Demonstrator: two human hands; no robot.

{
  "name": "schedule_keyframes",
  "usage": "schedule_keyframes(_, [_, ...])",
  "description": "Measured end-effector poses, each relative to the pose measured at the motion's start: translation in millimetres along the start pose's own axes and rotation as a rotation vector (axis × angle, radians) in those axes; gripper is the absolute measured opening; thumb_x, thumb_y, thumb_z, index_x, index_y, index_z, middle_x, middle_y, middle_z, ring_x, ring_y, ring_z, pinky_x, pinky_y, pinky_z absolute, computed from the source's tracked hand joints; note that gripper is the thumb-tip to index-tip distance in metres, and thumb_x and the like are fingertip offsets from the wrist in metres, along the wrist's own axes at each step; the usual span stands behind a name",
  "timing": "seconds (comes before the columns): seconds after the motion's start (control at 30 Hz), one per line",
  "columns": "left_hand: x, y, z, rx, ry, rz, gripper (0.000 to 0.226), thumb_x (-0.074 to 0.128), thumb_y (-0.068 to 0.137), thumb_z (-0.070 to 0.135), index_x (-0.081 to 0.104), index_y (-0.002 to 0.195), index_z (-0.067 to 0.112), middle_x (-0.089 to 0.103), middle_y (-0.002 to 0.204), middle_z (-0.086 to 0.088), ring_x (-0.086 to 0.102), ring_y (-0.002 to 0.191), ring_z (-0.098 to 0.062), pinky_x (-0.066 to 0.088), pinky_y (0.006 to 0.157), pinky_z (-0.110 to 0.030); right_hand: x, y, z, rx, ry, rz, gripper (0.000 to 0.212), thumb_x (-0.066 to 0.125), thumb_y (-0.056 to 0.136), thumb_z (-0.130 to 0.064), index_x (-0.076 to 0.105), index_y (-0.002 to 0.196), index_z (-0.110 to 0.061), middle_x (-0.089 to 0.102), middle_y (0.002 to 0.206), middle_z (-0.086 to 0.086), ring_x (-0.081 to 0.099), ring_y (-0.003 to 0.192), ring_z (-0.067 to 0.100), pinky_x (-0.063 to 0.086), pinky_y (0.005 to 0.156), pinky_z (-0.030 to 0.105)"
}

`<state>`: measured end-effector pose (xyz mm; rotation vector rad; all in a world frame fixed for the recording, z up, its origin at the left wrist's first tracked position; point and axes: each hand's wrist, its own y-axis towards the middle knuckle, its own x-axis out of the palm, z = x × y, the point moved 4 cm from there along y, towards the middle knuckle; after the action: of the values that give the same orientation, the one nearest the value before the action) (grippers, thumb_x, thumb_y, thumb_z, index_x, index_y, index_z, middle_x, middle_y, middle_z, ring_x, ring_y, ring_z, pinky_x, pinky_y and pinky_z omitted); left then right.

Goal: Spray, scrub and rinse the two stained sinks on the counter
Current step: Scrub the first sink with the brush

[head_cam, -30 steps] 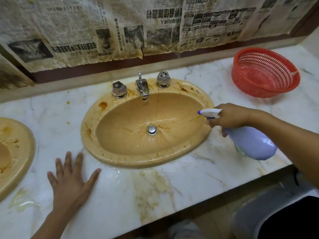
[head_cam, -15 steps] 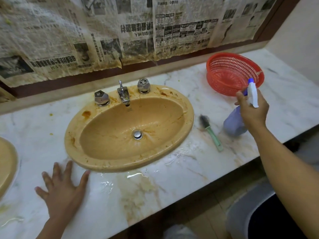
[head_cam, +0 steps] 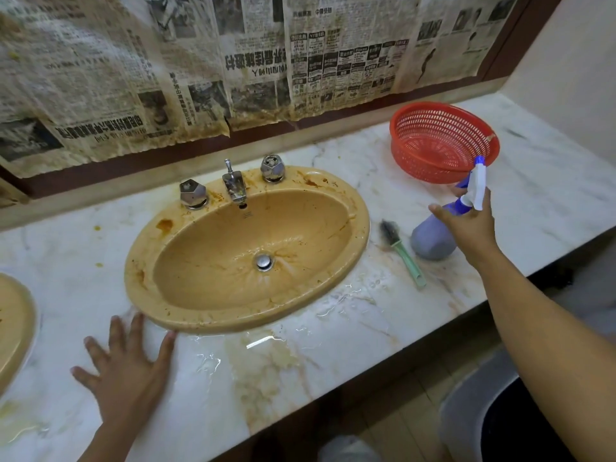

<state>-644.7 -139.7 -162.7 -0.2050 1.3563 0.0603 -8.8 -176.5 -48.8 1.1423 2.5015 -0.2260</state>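
Looks like spraying's end: grips the spray bottle (head_cam: 433,241) by its neck in the right hand (head_cam: 470,225), upright on the desk (head_cam: 333,328) right of the stained sink (head_cam: 200,268), left hand (head_cam: 126,371) flat and spread at its near rim; calls next for taking the brush (head_cam: 403,251) lying between sink and bottle.

1. Yellow oval sink (head_cam: 206,261), brown stains on rim and basin.
2. Second yellow sink (head_cam: 13,325), cut off at the left edge.
3. Green-handled brush (head_cam: 404,252) lies just right of the first sink.
4. Lilac spray bottle (head_cam: 433,243) just beside the brush.
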Motion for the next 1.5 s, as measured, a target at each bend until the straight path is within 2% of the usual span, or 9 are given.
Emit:
schedule_keyframes(0.13, [-0.2, -0.9, -0.4, 0.001, -0.013, -0.01, 0.091, 0.012, 0.086, 0.088, 0.023, 0.159, 0.036, 0.014, 0.17, 0.0, 0.002, 0.155, -0.04, 0.006, 0.116, -0.072, 3.6, -33.6, 31.4, 0.235, -0.171, 0.063, 0.104, 0.091, 0.069, -0.038, 0.029, 0.15, -0.016, 0.045, 0.147, 0.01, 0.049, 0.131, 0.03, 0.047, 0.106, 0.049])
schedule_keyframes(0.3, [-0.8, -1.3, -0.4, -0.001, -0.019, -0.016, 0.092, 0.011, 0.086, 0.088, 0.022, 0.16, 0.035, 0.014, 0.17, -0.001, 0.001, 0.155, -0.04, 0.003, 0.117, -0.072, 38.2, -95.1, 39.2, 0.154, -0.704, 0.045, 0.05, 0.071, 0.091, -0.038, 0.052, 0.124, -0.006, 0.053, 0.123, 0.019, 0.054, 0.113, 0.04, 0.052, 0.093, 0.053])
schedule_keyframes(0.43, [-1.6, -0.8, -1.1, -0.002, -0.025, -0.012, 0.091, 0.013, 0.086, 0.088, 0.024, 0.159, 0.035, 0.016, 0.17, -0.002, 0.002, 0.155, -0.04, 0.002, 0.118, -0.071, 64.9, -93.3, 35.8, 0.065, -0.967, -0.053, 0.04, 0.064, 0.098, -0.035, 0.055, 0.122, -0.005, 0.054, 0.121, 0.019, 0.055, 0.109, 0.037, 0.054, 0.09, 0.049])
schedule_keyframes(0.6, [-4.9, 2.6, -2.6, 0.005, -0.038, -0.007, 0.091, 0.018, 0.084, 0.09, 0.03, 0.156, 0.035, 0.022, 0.167, -0.002, 0.009, 0.153, -0.041, 0.007, 0.117, -0.071, 81.5, -90.1, 38.2, 0.137, -0.992, -0.09, 0.018, 0.064, 0.097, -0.018, 0.064, 0.11, -0.005, 0.061, 0.107, 0.015, 0.062, 0.095, 0.03, 0.058, 0.084, 0.044])
schedule_keyframes(0.73, [-14.9, 14.9, -9.4, 0.048, -0.05, 0.013, 0.093, 0.026, 0.08, 0.092, 0.04, 0.15, 0.032, 0.037, 0.157, -0.005, 0.024, 0.145, -0.043, 0.012, 0.118, -0.068, 97.8, -90.8, 19.0, 0.121, -0.781, -0.075, 0.019, 0.056, 0.099, -0.01, 0.052, 0.116, -0.005, 0.06, 0.102, 0.015, 0.059, 0.087, 0.029, 0.052, 0.071, 0.039])
schedule_keyframes(0.83, [-23.6, 30.0, -14.0, 0.141, -0.115, 0.015, 0.099, 0.033, 0.077, 0.092, 0.037, 0.153, 0.028, 0.039, 0.155, -0.01, 0.028, 0.147, -0.037, 0.009, 0.119, -0.067, 118.9, -94.3, -12.7, -0.001, -0.719, -0.25, 0.019, 0.045, 0.099, -0.012, 0.044, 0.119, -0.013, 0.059, 0.098, 0.015, 0.059, 0.085, 0.033, 0.048, 0.067, 0.039])
schedule_keyframes(0.97, [-23.8, 52.6, -19.2, 0.206, -0.12, -0.045, 0.117, 0.034, 0.069, 0.098, 0.016, 0.163, 0.031, 0.01, 0.172, -0.001, 0.007, 0.158, -0.029, 0.0, 0.121, -0.066, 169.8, -103.8, -48.8, -0.108, -0.718, -0.602, 0.038, 0.047, 0.103, -0.029, 0.052, 0.141, -0.021, 0.062, 0.123, 0.011, 0.061, 0.107, 0.032, 0.051, 0.084, 0.038])
schedule_keyframes(1.17, [-14.5, 58.1, -20.5, 0.264, -0.046, -0.09, 0.128, 0.027, 0.067, 0.105, -0.01, 0.164, 0.031, -0.013, 0.172, 0.01, -0.017, 0.158, -0.017, -0.009, 0.122, -0.062, 260.4, -107.7, -54.3, -0.273, -0.879, -0.903, 0.026, 0.047, 0.108, -0.029, 0.061, 0.12, -0.011, 0.065, 0.111, 0.008, 0.058, 0.094, 0.023, 0.049, 0.076, 0.037])
schedule_keyframes(1.5, [-10.7, 64.0, -18.7, 0.242, 0.05, -0.059, 0.132, 0.026, 0.067, 0.105, 0.0, 0.166, 0.022, -0.003, 0.174, 0.005, -0.011, 0.159, -0.02, 0.001, 0.123, -0.065, 329.9, -97.3, -7.7, -0.427, -1.098, -1.219, 0.03, 0.052, 0.103, -0.033, 0.062, 0.124, -0.014, 0.066, 0.12, 0.01, 0.06, 0.102, 0.026, 0.047, 0.081, 0.036])
